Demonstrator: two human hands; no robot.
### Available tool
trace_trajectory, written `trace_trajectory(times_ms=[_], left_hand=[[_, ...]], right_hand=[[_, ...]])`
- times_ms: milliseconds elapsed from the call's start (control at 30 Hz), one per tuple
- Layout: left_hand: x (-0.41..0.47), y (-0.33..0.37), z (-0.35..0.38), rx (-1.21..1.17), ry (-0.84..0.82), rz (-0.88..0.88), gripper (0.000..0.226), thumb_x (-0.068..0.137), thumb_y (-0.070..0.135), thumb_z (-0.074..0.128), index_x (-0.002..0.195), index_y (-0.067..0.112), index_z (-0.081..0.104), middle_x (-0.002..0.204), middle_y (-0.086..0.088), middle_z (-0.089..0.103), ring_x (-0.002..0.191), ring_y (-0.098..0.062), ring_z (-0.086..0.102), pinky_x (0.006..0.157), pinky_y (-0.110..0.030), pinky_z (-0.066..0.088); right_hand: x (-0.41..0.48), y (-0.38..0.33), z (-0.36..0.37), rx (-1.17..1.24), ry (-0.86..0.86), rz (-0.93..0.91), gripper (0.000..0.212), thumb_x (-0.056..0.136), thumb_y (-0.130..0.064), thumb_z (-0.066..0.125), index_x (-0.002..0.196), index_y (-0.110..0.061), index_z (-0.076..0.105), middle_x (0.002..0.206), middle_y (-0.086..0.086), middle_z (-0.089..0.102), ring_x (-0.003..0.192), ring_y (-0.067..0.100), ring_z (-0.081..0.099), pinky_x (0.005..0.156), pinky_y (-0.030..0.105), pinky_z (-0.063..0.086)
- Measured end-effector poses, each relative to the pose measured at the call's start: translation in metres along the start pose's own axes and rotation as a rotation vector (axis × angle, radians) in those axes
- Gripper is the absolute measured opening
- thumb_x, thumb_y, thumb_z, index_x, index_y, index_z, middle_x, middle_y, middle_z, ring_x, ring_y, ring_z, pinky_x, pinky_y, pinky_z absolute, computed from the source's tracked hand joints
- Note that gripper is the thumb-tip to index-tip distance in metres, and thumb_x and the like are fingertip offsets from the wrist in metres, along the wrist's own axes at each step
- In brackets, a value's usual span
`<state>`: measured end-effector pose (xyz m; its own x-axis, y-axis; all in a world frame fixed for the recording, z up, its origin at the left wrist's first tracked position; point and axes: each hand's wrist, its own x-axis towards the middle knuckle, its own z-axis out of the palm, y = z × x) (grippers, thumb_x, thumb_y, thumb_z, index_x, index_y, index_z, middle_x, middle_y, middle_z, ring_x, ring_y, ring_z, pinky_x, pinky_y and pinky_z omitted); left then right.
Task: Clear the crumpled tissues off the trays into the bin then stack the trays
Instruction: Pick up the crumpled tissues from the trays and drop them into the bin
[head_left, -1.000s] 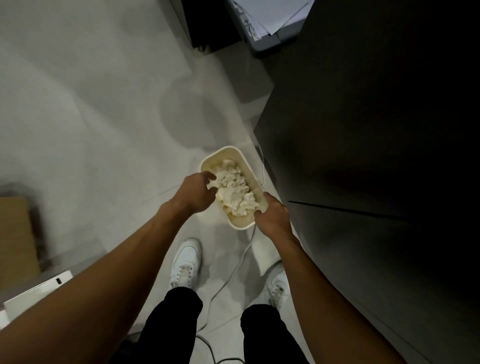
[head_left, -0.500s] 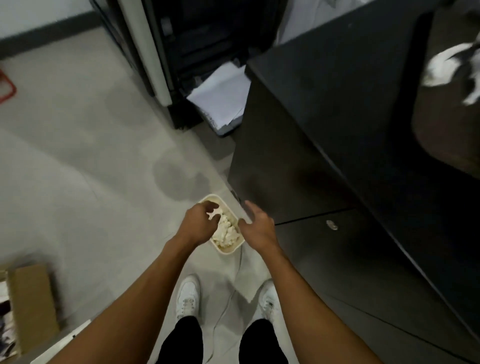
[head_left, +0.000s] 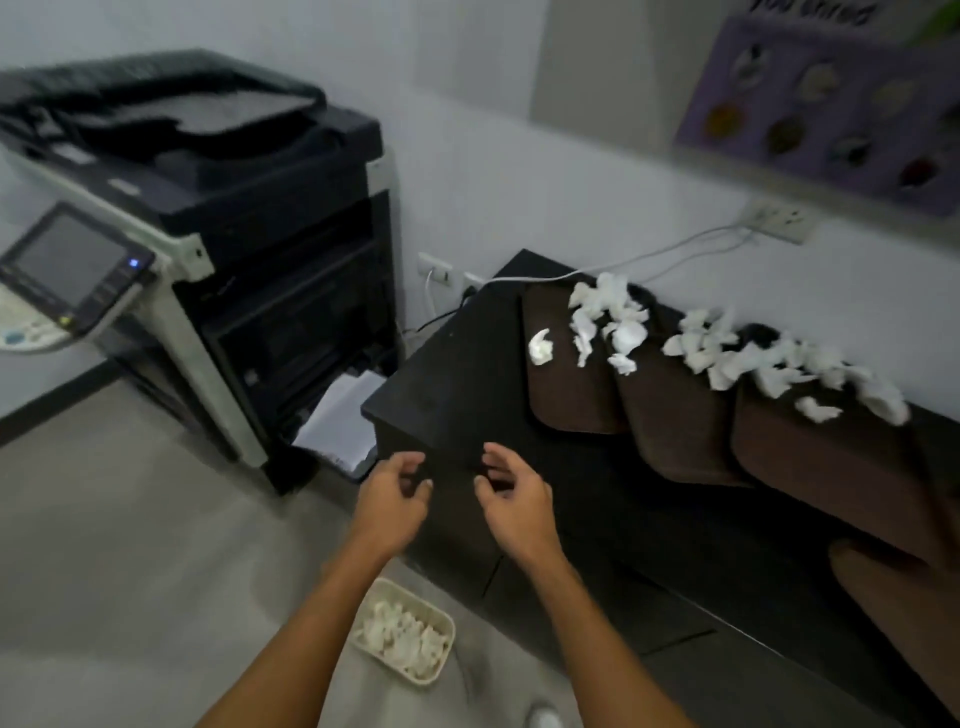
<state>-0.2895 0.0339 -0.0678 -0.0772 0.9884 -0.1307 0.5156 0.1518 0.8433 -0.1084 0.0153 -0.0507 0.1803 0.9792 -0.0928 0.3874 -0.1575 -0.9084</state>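
Three brown trays (head_left: 670, 426) in row, crumpled white tissues (head_left: 623, 335) strewn across; cream bin (head_left: 421, 605) holds more.

Soft paper tissues (head_left: 627, 334); matt trays (head_left: 574, 402)

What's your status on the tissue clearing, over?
Left hand and right hand empty, loosely curled. Tissues scattered across three brown trays; bin on floor holds some. White cable behind trays, not blocking.

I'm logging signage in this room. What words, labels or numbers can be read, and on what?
Nothing reads clearly.
On the purple poster: lettering along its top edge, cropped and blurred.
On the copier control panel: screen and key labels too small and blurred.
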Motion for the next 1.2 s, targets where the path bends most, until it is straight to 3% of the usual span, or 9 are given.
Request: trace_trajectory(times_ms=[200, 367, 733, 933, 1100, 1200], left_hand=[[0.009, 0.107, 0.017, -0.01, -0.086, 0.216, 0.039, 0.093, 0.023, 0.072, 0.13, 0.027, 0.061, 0.116, 0.007, 0.062, 0.102, -0.007, 0.061, 0.082, -0.017, 0.045], [0.006, 0.178, 0.057, -0.032, -0.158, 0.33, 0.041, 0.09, 0.024, 0.074, 0.129, 0.027, 0.062, 0.116, 0.007, 0.062, 0.1, -0.006, 0.062, 0.091, -0.029, 0.055], [0.024, 0.309, 0.197, -0.038, -0.331, 0.472, 0.039, 0.091, 0.029, 0.073, 0.128, 0.028, 0.062, 0.116, 0.01, 0.063, 0.101, -0.007, 0.064, 0.094, -0.028, 0.054], [0.038, 0.354, 0.283, -0.018, -0.413, 0.466, 0.036, 0.092, 0.024, 0.072, 0.127, 0.026, 0.064, 0.114, 0.011, 0.064, 0.1, -0.008, 0.065, 0.095, -0.031, 0.055], [0.05, 0.374, 0.334, 0.016, -0.432, 0.435, 0.035, 0.092, 0.02, 0.072, 0.125, 0.026, 0.063, 0.116, 0.007, 0.066, 0.101, -0.008, 0.064, 0.077, -0.007, 0.043], [0.058, 0.378, 0.354, 0.036, -0.44, 0.41, 0.037, 0.093, 0.019, 0.071, 0.129, 0.024, 0.062, 0.117, 0.007, 0.065, 0.102, -0.01, 0.064, 0.075, -0.009, 0.043]], right_hand=[[-0.001, -0.037, -0.091, 0.066, 0.21, -0.087, 0.044, 0.091, -0.016, 0.073, 0.132, -0.029, 0.065, 0.115, -0.014, 0.069, 0.106, 0.001, 0.065, 0.086, 0.026, 0.058], [0.004, -0.041, -0.166, 0.077, 0.331, -0.084, 0.043, 0.09, -0.019, 0.073, 0.131, -0.03, 0.066, 0.113, -0.016, 0.07, 0.105, -0.001, 0.065, 0.09, 0.022, 0.056], [0.048, 0.007, -0.332, 0.093, 0.58, -0.042, 0.042, 0.089, -0.019, 0.074, 0.13, -0.026, 0.067, 0.111, -0.014, 0.072, 0.1, -0.001, 0.067, 0.095, 0.019, 0.052], [0.071, 0.055, -0.411, 0.022, 0.606, 0.04, 0.043, 0.089, -0.025, 0.074, 0.131, -0.03, 0.065, 0.114, -0.015, 0.071, 0.104, -0.001, 0.066, 0.088, 0.008, 0.045], [0.099, 0.088, -0.451, -0.059, 0.578, 0.09, 0.045, 0.089, -0.023, 0.074, 0.133, -0.026, 0.066, 0.116, -0.008, 0.072, 0.106, 0.005, 0.066, 0.096, 0.019, 0.05], [0.122, 0.107, -0.463, -0.15, 0.51, 0.109, 0.047, 0.089, -0.021, 0.072, 0.135, -0.02, 0.065, 0.125, -0.002, 0.069, 0.114, 0.013, 0.064, 0.097, 0.019, 0.047]])
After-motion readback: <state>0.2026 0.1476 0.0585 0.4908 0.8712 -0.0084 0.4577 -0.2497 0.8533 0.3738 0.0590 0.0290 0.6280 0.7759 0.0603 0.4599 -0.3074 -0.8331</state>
